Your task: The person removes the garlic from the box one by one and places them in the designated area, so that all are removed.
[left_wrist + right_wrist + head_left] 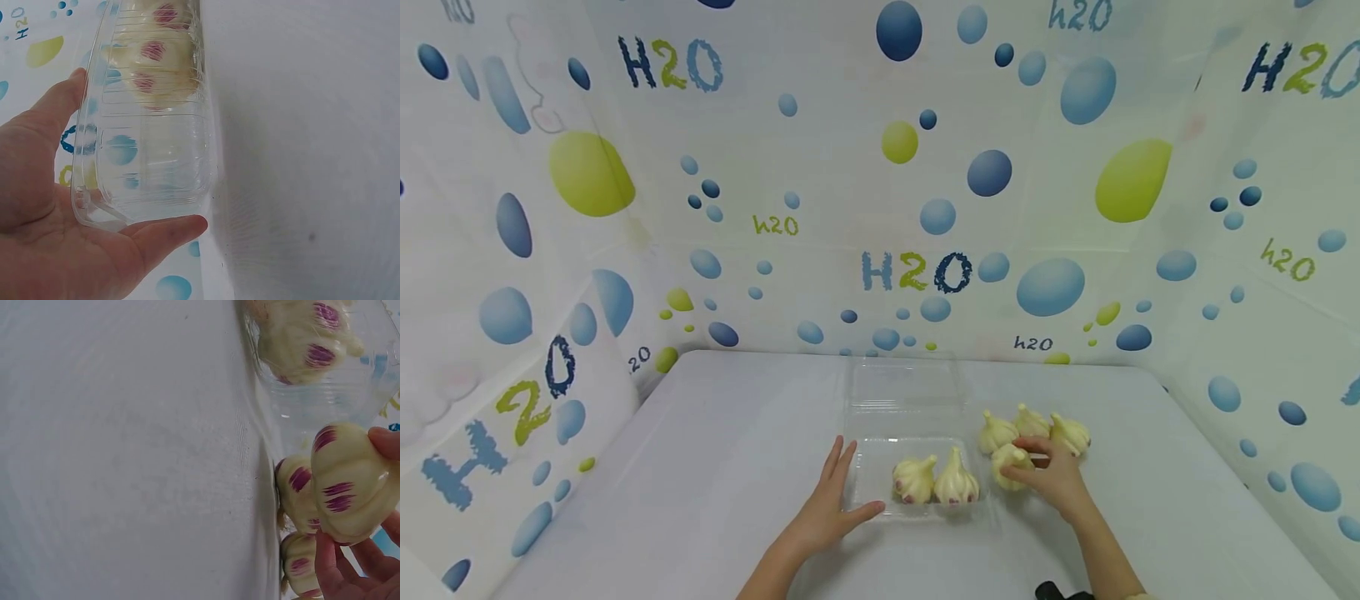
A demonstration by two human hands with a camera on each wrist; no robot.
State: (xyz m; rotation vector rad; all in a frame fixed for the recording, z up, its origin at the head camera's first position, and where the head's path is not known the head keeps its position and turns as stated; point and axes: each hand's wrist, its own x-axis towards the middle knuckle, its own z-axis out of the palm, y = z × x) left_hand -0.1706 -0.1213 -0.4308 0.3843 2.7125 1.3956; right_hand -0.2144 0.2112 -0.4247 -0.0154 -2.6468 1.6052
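My right hand [1057, 478] grips a garlic bulb [1011, 467] between thumb and fingers, just right of a clear plastic container [868, 510]. In the right wrist view the held bulb [347, 481] shows cream skin with purple streaks, and fingertips [326, 550] press its side. Two garlic bulbs [957, 479] sit side by side in the right half of the container. At the container's left end my left hand [826, 510] spreads its straight fingers along the wall. Seen from the left wrist, thumb and fingers [169, 232] frame the container's corner.
Several more garlic bulbs [1032, 422] stand on the white table [737, 433] behind the right hand. The container's clear lid [904, 387] lies folded back toward the patterned curtain [820, 167]. A black object [1060, 592] shows at the bottom edge.
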